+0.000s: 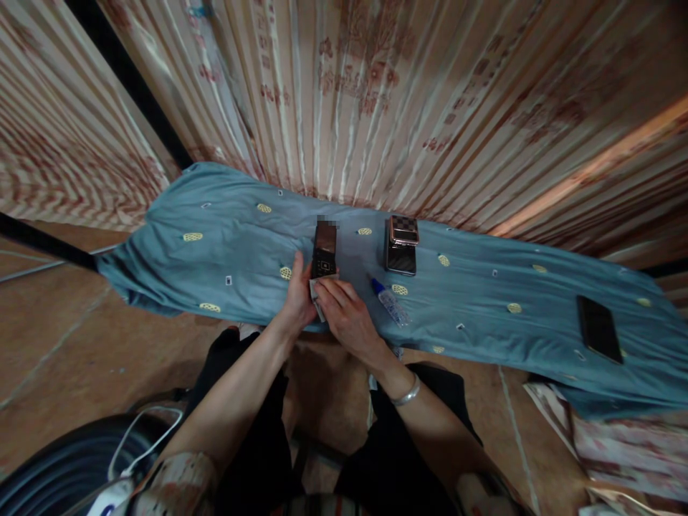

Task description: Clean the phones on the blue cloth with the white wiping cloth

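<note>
My left hand (299, 295) is closed around the lower part of an opened dark flip phone (325, 247), its thumb up along the left side. The phone's screen half points away from me, its keypad half toward me. In my right hand (347, 309) is a pale folded cloth (318, 299), pressed by the fingers against the phone's lower end. The fingers hide the bottom of the keypad. Just right of my right hand lies a clear bottle with a blue cap (392, 302), on the blue cloth cover (258, 251).
Farther back sits a checkered phone or case (403, 229) on a dark, shiny device (400, 259). A black phone (599, 328) lies at the far right. Patterned curtains (349, 107) hang close behind. A coiled black hose (64, 466) and white cable (145, 412) are at lower left.
</note>
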Demonstrator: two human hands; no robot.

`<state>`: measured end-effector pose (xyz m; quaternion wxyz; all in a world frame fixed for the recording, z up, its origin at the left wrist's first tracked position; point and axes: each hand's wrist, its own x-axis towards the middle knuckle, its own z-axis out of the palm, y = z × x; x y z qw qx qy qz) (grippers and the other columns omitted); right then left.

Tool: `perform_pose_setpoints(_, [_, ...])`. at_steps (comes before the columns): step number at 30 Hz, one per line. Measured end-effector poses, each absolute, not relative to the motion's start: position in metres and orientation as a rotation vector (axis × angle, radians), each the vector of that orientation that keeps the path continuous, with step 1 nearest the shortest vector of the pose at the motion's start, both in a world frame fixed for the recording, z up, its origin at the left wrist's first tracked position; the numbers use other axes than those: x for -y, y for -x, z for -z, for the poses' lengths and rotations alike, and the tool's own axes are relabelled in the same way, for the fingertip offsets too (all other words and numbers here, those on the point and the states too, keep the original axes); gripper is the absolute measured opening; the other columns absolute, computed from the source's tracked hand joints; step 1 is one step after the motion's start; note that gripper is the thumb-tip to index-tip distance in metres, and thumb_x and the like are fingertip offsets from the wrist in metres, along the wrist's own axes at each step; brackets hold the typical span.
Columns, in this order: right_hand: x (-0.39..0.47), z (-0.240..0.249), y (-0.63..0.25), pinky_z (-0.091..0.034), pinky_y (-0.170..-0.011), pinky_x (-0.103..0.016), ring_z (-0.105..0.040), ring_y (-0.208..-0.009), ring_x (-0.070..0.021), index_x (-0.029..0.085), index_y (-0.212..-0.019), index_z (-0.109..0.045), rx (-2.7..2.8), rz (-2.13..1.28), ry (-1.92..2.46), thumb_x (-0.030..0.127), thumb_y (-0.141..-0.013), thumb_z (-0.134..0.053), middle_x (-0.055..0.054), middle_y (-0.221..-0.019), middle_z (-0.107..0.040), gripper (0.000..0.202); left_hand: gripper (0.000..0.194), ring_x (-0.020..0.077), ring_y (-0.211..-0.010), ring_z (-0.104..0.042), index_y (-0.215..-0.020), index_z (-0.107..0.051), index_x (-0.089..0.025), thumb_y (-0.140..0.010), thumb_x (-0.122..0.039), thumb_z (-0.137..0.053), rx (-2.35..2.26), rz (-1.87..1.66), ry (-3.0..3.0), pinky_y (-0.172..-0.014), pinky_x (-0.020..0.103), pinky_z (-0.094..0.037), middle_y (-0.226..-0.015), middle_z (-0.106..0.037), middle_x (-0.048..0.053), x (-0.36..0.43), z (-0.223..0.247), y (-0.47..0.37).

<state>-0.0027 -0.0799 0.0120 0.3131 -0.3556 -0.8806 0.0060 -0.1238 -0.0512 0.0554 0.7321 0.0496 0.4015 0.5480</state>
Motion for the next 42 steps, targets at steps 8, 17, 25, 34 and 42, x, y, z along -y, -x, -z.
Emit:
perform_pose_setpoints(8, [0.074, -0.009, -0.006, -0.054, -0.108, -0.041, -0.063, -0.124, -0.0226, 0.017, -0.134, -0.065, 2.18, -0.148, 1.012, 0.02, -0.104, -0.045, -0.013, -0.129, -0.07, 0.036, 0.058, 0.0249, -0.087, -0.074, -0.116, -0.07, -0.008, -0.102, -0.053, -0.036, -0.781, -1.288, -0.023, -0.081, 0.037, -0.06, -0.095, -0.077, 0.016, 0.045, -0.053, 0.135])
perform_pose_setpoints(17, [0.077, -0.008, -0.004, -0.053, -0.11, -0.034, -0.063, -0.127, -0.0192, 0.013, -0.137, -0.062, 1.971, -0.373, 1.042, 0.024, -0.105, -0.043, -0.013, -0.135, -0.068, 0.039, 0.051, 0.0218, -0.089, -0.075, -0.119, -0.069, -0.003, -0.105, -0.036, -0.033, -0.766, -1.256, 0.019, -0.086, 0.032, -0.059, -0.093, -0.078, 0.015, 0.046, -0.052, 0.132])
perform_pose_setpoints(25, [0.062, -0.001, -0.009, -0.052, -0.111, -0.041, -0.064, -0.127, -0.021, 0.019, -0.14, -0.06, 1.886, -0.382, 1.124, 0.022, -0.103, -0.041, -0.012, -0.135, -0.068, 0.041, 0.034, 0.02, -0.081, -0.075, -0.11, -0.072, -0.007, -0.102, -0.025, -0.045, -0.848, -1.268, 0.002, -0.084, 0.031, -0.06, -0.087, -0.078, 0.011, 0.048, -0.047, 0.123])
perform_pose_setpoints(34, [0.051, 0.003, -0.019, -0.047, -0.115, -0.047, -0.057, -0.135, -0.0249, 0.017, -0.147, -0.052, 1.94, -0.258, 1.204, 0.018, -0.101, -0.038, -0.015, -0.142, -0.062, 0.048, 0.031, 0.0213, -0.084, -0.076, -0.115, -0.072, -0.011, -0.099, -0.025, -0.05, -0.85, -1.192, -0.059, -0.084, 0.033, -0.061, -0.092, -0.079, 0.01, 0.052, -0.041, 0.121])
perform_pose_setpoints(42, [0.056, -0.006, -0.013, -0.047, -0.113, -0.052, -0.052, -0.138, -0.0289, 0.01, -0.135, -0.064, 2.018, -0.124, 1.156, 0.012, -0.101, -0.037, -0.021, -0.145, -0.057, 0.043, 0.025, 0.022, -0.093, -0.075, -0.1, -0.076, -0.01, -0.096, -0.019, -0.053, -0.842, -1.208, -0.184, -0.088, 0.031, -0.058, -0.09, -0.079, 0.009, 0.059, -0.04, 0.112])
